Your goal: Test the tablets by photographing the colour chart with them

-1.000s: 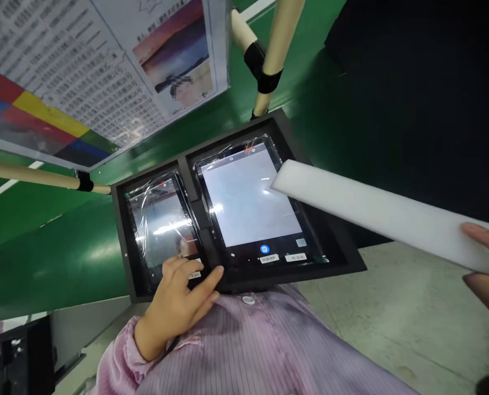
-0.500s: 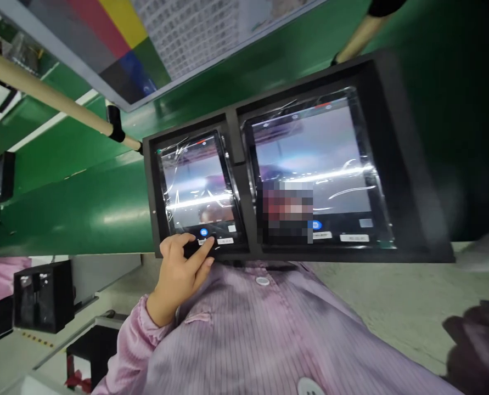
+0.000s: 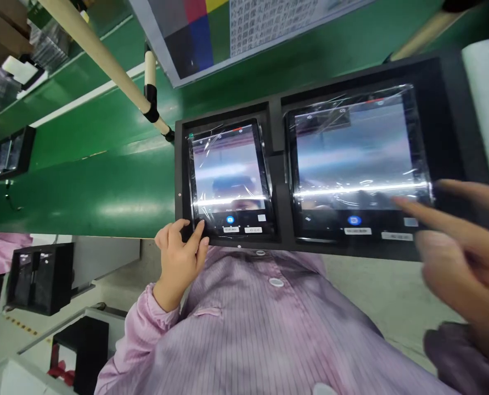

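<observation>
A black rectangular tray (image 3: 281, 181) with two compartments rests against the person's pink striped smock (image 3: 260, 329). The left hand (image 3: 181, 258) grips its lower left corner, thumb laid on the bottom edge of the smaller film-wrapped tablet (image 3: 230, 175) in the left compartment. The right hand (image 3: 462, 258), fingers spread apart, points its forefinger at the lower right of the larger film-wrapped tablet (image 3: 357, 164), whether touching I cannot tell
</observation>
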Demonstrator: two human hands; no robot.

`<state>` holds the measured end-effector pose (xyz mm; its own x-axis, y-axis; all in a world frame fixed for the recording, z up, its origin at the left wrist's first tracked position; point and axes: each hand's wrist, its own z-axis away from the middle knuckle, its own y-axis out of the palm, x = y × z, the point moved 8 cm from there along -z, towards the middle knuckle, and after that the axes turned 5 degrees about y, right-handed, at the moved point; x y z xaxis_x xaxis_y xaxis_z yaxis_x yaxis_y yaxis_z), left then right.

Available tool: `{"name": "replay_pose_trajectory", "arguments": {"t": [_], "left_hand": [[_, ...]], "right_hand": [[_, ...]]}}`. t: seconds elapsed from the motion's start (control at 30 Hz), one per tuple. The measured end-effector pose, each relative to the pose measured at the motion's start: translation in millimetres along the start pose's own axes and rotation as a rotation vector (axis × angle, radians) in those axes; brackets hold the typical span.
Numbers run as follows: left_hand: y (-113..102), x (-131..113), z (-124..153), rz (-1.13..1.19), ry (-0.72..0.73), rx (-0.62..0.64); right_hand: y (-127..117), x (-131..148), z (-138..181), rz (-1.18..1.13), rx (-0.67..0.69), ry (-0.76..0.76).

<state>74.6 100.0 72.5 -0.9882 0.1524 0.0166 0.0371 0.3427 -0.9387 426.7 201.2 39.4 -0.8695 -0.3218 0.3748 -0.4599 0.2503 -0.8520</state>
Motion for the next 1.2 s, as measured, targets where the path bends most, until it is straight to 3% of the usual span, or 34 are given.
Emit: {"name": "replay_pose_trajectory", "arguments": {"t": [0.1, 0.2, 0.43, 0.67, 0.83, 0.9, 1.0, 1.1, 1.2], "left_hand": [[2, 3, 2, -0.006, -0.018, 0.013], [-1, 10, -4, 0.018, -0.063, -0.016], [30, 16, -36, 0.172, -0.211, 0.203], [44, 31, -25, 0.691, -0.573, -0.045], [56, 50, -16, 1.409, -0.921, -0.362], [68, 48, -21, 1.653, -1.000, -0.321], [78, 41, -31, 1.818, -1.009, -0.187], [79, 36, -36, 1.887, -0.983, -0.171], [75, 32, -36, 1.949, -0.914, -0.206]], "right_hand": [[-2, 34, -1, -0.101, -0.044, -0.112], [2, 59, -4, -0.051, -0.038, -0.202], [11, 81, -4, 0.059, 0.015, -0.303], [8, 65, -4, -0.072, -0.100, -0.229], [7, 59, -9, -0.152, -0.130, -0.191], [8, 65, -14, -0.188, -0.146, -0.197], [14, 87, -24, -0.244, -0.155, -0.269], [28, 114, -37, -0.279, -0.123, -0.341], [47, 131, -53, -0.318, -0.034, -0.307]]}}
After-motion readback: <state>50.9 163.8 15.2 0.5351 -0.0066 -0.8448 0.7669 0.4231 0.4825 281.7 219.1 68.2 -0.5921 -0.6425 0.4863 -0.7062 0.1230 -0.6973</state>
